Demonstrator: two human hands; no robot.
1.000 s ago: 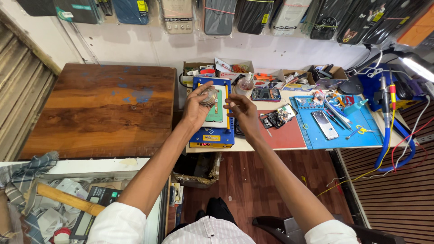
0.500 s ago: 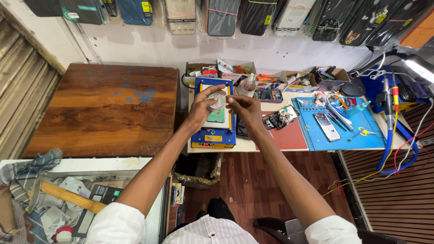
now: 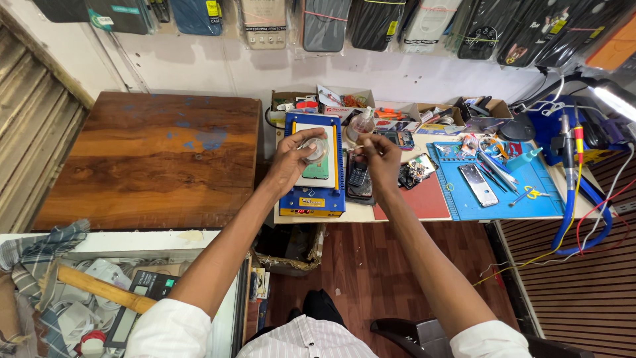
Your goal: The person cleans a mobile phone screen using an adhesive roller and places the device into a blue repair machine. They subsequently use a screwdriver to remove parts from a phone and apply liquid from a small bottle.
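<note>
Left hand point(image 3: 291, 159) sits just left of frame centre, its grip curled around a small clear tape roll point(image 3: 315, 150), fingers wrapped on the rim. The roll hovers right over the pale plate of the blue machine point(image 3: 315, 164). Right hand point(image 3: 379, 154) is just to the right, close to the left but not touching it, its grip pinched narrow, thumb against fingertips; whatever sits in that pinch is too small to make out. Below it lie dark phones point(image 3: 359, 180), two as far as I can tell, stacked on the desk point(image 3: 397, 213).

Edges now: the blue machine sits close to the desk's near edge, with the phones pressed against its right side. Left of it, one big wooden tabletop point(image 3: 146, 159), bare and wide, fills the left-centre of the frame. Right of the hands, a red mat point(image 3: 424, 202), then a blue mat point(image 3: 503, 195) carrying one silver phone point(image 3: 478, 184) and loose tools. Cardboard boxes point(image 3: 391, 109) line the desk's far edge under the wall. One blue cable point(image 3: 583, 219) loops off the right end.
</note>
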